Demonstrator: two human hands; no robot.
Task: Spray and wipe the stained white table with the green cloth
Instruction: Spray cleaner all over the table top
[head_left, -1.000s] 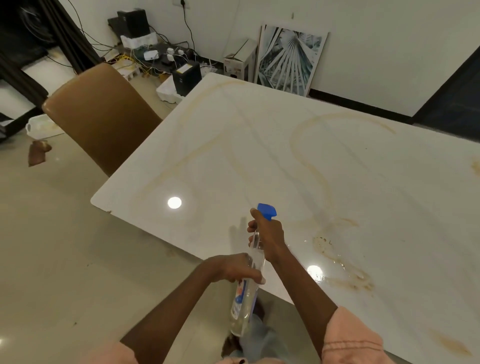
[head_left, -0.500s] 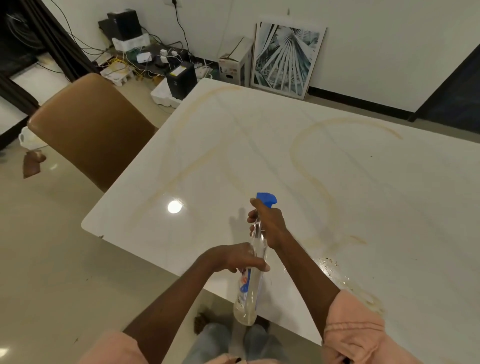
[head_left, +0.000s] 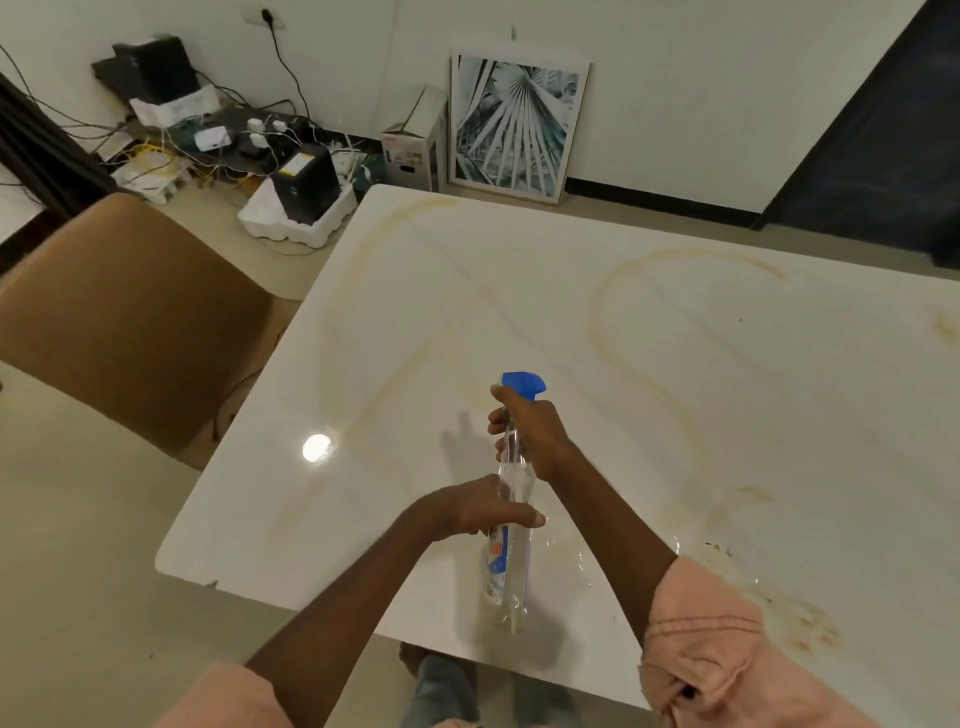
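the right hand (head_left: 535, 434) is closed around the neck of a clear spray bottle (head_left: 511, 525), just under its blue nozzle (head_left: 524, 385), fingers curled at the trigger. the left hand (head_left: 470, 509) wraps the middle of the bottle, thumb lying across it, above the label. the bottle is held tilted over the near edge of the white table (head_left: 519, 291), nozzle pointing away from the person. yellow-brown stains (head_left: 649, 384) loop across the top, with a darker patch (head_left: 795, 618) near the right sleeve (head_left: 706, 649). a brown chair (head_left: 130, 322) stands at the table's left.
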